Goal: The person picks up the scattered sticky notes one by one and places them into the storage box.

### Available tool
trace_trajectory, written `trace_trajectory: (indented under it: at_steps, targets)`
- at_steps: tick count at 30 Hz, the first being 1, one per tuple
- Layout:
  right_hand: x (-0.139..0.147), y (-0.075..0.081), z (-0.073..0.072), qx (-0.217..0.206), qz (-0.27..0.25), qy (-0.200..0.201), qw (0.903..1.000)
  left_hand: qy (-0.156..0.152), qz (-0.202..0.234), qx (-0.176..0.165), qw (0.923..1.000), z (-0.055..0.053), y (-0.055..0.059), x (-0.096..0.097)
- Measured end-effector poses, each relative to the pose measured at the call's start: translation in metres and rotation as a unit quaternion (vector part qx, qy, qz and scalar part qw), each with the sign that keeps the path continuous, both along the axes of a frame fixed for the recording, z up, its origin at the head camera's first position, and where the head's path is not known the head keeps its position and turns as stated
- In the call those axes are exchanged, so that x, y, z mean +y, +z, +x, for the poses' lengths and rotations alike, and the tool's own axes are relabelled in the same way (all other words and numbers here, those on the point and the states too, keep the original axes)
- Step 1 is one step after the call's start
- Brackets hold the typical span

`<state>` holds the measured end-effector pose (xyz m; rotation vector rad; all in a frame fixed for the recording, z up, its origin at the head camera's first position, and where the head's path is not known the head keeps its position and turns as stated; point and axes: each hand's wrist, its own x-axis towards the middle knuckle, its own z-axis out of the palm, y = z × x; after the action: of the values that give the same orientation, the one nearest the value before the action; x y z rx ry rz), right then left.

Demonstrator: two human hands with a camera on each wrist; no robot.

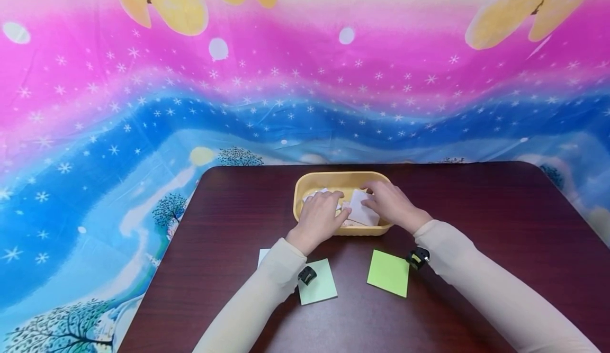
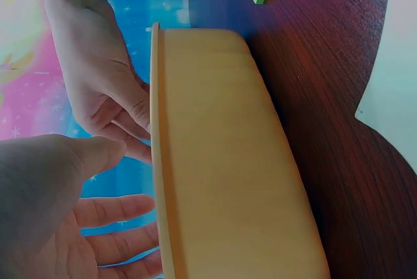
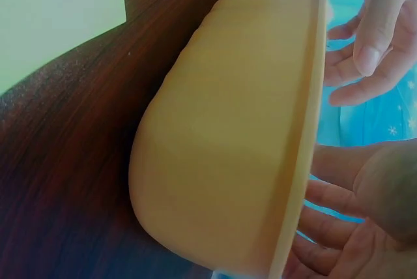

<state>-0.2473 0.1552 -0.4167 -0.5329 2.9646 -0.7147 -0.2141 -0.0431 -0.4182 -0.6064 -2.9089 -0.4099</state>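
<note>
Two hands apart, our left hand (image 1: 316, 218) loosely spread above the yellow bin (image 1: 367, 231), our right hand (image 1: 393, 205) at white paper (image 1: 363, 211) inside, its grip unclear to us, pale green pad (image 1: 320, 284) and bright green pad (image 1: 388, 273) nearer us, dark table (image 1: 481, 210) beneath

Dark brown table (image 1: 481, 210), snowflake-patterned backdrop (image 1: 305, 86) (pink above blue), lime-green pad (image 1: 388, 273), pale-green pad (image 1: 322, 285)

Room type can't be told: printed snowflake-and-tree backdrop cloth (image 1: 295, 86) fills the view behind the dark wood-grain table (image 1: 481, 210). Sticky-note pads (image 1: 388, 273) hint at desk work; reads as a curtained-off tabletop setup, home or office unclear.
</note>
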Motion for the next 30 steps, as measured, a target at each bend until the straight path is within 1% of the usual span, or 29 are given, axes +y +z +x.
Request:
trace_trajectory:
  at_steps: [10, 18, 23, 30]
  targets:
    - [0.003, -0.004, -0.001, -0.017, -0.001, 0.013, 0.9998, 0.002, -0.014, 0.0, 0.9999, -0.001, 0.0, 0.0]
    - [0.001, -0.002, 0.002, -0.003, -0.008, 0.004, 1.0, -0.001, -0.007, -0.001, 1.0, -0.002, -0.002, -0.001]
    - [-0.001, 0.0, 0.005, 0.012, -0.021, 0.008, 0.9997, -0.002, -0.006, 0.002, 1.0, -0.001, -0.001, -0.001]
    - [-0.003, 0.003, 0.012, 0.035, -0.029, 0.015, 0.9988, 0.0, -0.001, -0.004, 1.0, 0.0, -0.001, -0.002]
